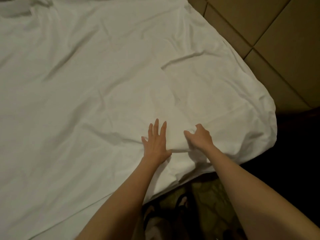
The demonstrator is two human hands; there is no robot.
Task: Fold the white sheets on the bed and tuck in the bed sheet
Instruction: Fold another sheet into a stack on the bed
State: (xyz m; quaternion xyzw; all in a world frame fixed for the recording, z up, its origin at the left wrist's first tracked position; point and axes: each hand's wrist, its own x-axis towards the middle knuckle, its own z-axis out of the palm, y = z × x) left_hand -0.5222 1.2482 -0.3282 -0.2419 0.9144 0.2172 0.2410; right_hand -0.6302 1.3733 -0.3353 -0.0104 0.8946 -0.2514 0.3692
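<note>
The white sheet covered the bed, wrinkled near the corner. The left hand lay flat on it with fingers spread, just inside the near edge. The right hand, closer to the corner, had its fingers curled into a bunched ridge of cloth, apparently gathering it. Pulling that ridge while the flat palm pinned the sheet could drag fresh creases across the top or pull the corner loose. Beyond the corner lay tiled floor, with standing room; the near edge overhung patterned floor by the person's feet.
</note>
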